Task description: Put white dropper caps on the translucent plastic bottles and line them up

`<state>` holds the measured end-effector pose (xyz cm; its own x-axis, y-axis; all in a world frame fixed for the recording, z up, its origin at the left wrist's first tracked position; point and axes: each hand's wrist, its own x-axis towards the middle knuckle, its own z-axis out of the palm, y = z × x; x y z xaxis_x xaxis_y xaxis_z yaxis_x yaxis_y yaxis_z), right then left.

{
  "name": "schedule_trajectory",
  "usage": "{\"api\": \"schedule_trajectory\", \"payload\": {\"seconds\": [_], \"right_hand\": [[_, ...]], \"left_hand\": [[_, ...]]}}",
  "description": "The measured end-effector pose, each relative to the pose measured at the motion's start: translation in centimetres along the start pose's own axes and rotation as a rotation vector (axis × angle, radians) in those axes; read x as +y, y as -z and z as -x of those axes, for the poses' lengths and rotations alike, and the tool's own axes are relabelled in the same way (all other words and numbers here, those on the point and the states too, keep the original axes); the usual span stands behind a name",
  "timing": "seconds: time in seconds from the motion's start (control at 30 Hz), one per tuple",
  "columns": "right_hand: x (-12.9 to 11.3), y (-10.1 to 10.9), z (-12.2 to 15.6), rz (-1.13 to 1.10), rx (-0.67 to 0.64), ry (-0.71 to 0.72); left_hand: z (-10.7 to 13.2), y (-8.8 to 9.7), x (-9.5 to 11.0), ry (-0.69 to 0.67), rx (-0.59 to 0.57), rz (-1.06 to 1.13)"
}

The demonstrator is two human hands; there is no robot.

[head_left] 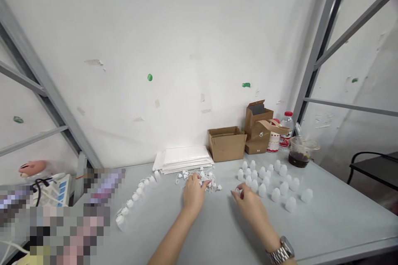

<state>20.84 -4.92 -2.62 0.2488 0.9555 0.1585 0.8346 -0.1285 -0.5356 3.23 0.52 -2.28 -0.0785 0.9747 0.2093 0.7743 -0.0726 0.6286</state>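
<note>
2 bare hands, 1 grey table (336,219), 2 groups of white plastic bottles, 1 heap of small parts.

L hand (193,193): fingertips (196,179) sunk in loose heap of small white caps w/ thin cords (209,181), mid-table. Grip unclear; maybe pinching, can't tell.

R hand (247,203): steel wristwatch (282,250) on wrist; fingers (234,194) curled at one small white piece (238,191), near edge of bottle cluster. Looks loosely closed on it, not confirmed.

Bottle cluster (267,182): approx. 20+ upright, spaced, R of hands, prob. kept within easy reach of R hand.

Bottle row (137,198): curving line, L of heap, prob. set apart from cluster on purpose.

Heap sits between both groups, so likely reachable by either hand.

Behind: stack of white padded mailers (183,159) against wall; open cardboard box (226,144); kraft paper bag (258,126); red-capped plastic bottle (286,126); clear cup w/ dark liquid (300,158). All back of table, prob. out of working area.
</note>
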Motion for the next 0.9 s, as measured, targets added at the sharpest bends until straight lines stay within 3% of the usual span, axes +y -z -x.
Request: {"api": "schedule_trajectory", "payload": {"seconds": [0.2, 0.33, 0.5, 0.67, 0.77, 0.9], "right_hand": [[-1.3, -1.4, 1.1, 0.023, -0.052, 0.074], [-2.6, -1.1, 0.2, -0.062, -0.085, 0.156], [-5.1, -0.2, -1.7, -0.213, 0.009, 0.266], [-6.0, -2.7, -0.4, -0.452, 0.075, 0.305], [-6.1, -4.1, 1.0, -0.517, -0.004, 0.271], [-6.3, -4.2, 2.1, -0.518, -0.119, 0.226]], "left_hand": [[-1.5, -0.4, -0.9, 0.025, 0.008, 0.16], [-2.5, 0.1, -2.1, 0.043, 0.032, 0.339], [-3.4, 1.4, -3.9, 0.084, 0.042, 0.635], [-3.3, 2.7, -5.0, 0.221, 0.037, 0.942], [-3.3, 3.2, -5.3, 0.292, 0.057, 1.05], [-3.2, 3.1, -5.4, 0.341, 0.095, 1.1]]}}
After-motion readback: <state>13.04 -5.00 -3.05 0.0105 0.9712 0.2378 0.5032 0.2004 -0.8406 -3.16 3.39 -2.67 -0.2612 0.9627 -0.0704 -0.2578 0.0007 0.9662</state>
